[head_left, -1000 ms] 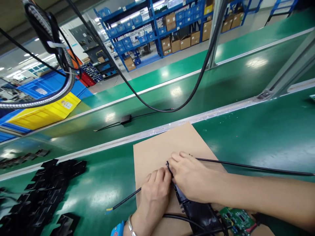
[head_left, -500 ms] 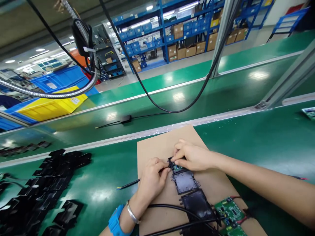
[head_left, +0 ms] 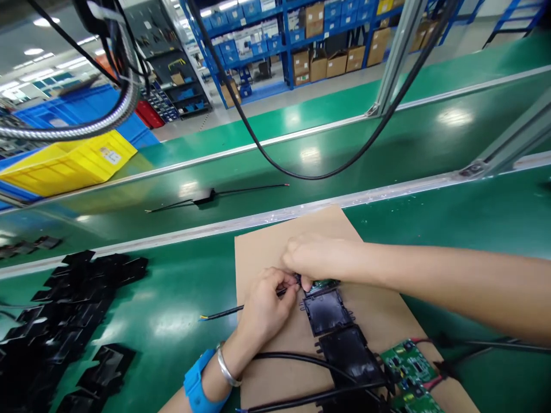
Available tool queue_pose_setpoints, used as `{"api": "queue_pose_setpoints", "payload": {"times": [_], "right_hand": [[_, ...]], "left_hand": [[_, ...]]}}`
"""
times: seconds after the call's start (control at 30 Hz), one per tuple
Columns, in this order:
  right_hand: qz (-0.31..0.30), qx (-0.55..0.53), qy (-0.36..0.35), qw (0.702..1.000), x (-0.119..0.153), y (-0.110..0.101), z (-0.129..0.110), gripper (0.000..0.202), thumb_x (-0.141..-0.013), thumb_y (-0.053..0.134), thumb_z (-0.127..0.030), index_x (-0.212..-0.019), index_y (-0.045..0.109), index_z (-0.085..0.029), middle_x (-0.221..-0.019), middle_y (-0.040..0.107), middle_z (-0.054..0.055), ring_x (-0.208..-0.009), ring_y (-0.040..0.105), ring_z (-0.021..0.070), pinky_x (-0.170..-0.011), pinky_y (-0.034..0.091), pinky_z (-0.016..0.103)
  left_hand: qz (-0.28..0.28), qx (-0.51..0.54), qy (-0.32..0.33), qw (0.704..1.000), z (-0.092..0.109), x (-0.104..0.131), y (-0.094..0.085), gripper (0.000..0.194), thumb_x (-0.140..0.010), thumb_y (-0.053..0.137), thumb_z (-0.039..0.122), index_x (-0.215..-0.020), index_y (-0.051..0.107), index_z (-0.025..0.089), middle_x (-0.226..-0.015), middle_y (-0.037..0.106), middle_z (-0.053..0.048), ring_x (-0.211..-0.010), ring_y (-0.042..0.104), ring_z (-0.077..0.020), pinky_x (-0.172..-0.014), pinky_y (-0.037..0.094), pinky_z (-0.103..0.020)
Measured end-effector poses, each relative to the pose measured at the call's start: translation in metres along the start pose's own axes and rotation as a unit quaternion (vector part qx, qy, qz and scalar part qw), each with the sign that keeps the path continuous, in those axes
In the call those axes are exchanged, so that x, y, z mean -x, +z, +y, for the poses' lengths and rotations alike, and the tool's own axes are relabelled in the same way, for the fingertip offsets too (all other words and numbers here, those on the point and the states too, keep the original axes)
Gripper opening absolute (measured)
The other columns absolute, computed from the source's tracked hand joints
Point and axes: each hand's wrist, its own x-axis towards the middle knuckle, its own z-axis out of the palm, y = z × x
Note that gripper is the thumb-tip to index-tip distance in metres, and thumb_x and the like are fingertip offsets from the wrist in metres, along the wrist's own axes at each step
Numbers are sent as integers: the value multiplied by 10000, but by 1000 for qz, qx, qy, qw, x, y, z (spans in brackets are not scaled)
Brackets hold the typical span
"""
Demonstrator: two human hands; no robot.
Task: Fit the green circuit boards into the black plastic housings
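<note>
My left grip (head_left: 267, 299) pinches a cable (head_left: 228, 312); I cannot tell whether my right grip (head_left: 310, 256), by the circuit board (head_left: 323, 284), pinches anything.

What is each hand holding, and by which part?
The left hand pinches a black cable well back from its coloured wire ends; whether the right hand holds anything is hidden.

Ceiling lamps (head_left: 45, 22) shine far beyond the fingers (head_left: 275, 277); glare whitens the green bench (head_left: 189, 281) left of them (the right hand (head_left: 316, 257) looks blurred).
</note>
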Motion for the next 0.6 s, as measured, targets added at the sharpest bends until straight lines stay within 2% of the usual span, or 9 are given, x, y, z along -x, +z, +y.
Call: {"api": "queue_pose_setpoints", "payload": {"times": [0.07, 0.17, 0.27, 0.33, 0.43, 0.5, 0.6], "right_hand": [[16, 6, 3, 1000, 3, 1, -11, 99, -706, 718, -40, -748, 705, -129, -747, 676, 78, -777, 619, 223, -631, 394, 289], [53, 10, 18, 998, 5, 7, -18, 135, -749, 637, 7, -813, 698, -95, -845, 680, 141, -867, 614, 264, -667, 394, 318], [69, -7, 19, 997, 10, 10, -5, 92, -716, 737, -110, -791, 685, -122, -823, 673, 113, -828, 620, 262, -621, 390, 297], [84, -30, 19, 996, 23, 9, 11, 207, -692, 793, -258, -816, 670, -147, -840, 669, 83, -785, 620, 234, -585, 387, 270], [130, -64, 29, 989, 55, 10, 35, 265, -822, 676, -419, -906, 628, -172, -910, 663, 54, -817, 606, 196, -619, 401, 251], [169, -94, 51, 980, 78, 16, 44, 229, -896, 582, -407, -916, 601, -180, -918, 660, 42, -839, 592, 187, -671, 404, 261], [185, -168, 88, 964, 102, 32, 48, 145, -859, 620, -332, -872, 580, -193, -827, 648, 13, -761, 574, 174, -660, 390, 264]], "left_hand": [[9, -7, 6, 1000, 0, 0, 2, 89, -824, 580, 127, -788, 644, 178, -798, 642, -38, -789, 576, -207, -724, 449, -332], [17, -17, 29, 999, -1, 1, 4, 103, -846, 565, 153, -786, 644, 179, -820, 641, -56, -819, 565, -227, -744, 444, -356], [13, -20, 56, 998, -3, 3, 3, 109, -856, 559, 153, -803, 646, 193, -839, 642, -48, -833, 571, -224, -760, 451, -361], [9, -18, 66, 998, -5, 5, 0, 98, -860, 561, 156, -828, 643, 199, -844, 640, -41, -837, 580, -218, -764, 464, -359], [11, -6, 65, 998, -4, 7, -5, 113, -884, 543, 171, -948, 631, 202, -924, 635, -50, -885, 590, -205, -784, 489, -347], [23, 7, 69, 997, 1, 7, -9, 154, -902, 520, 176, -1026, 608, 199, -986, 622, -62, -937, 585, -200, -825, 494, -350], [13, 7, 111, 994, 13, 5, -11, 173, -915, 510, 190, -1063, 600, 196, -1037, 606, -78, -998, 561, -213, -879, 488, -385]]}}
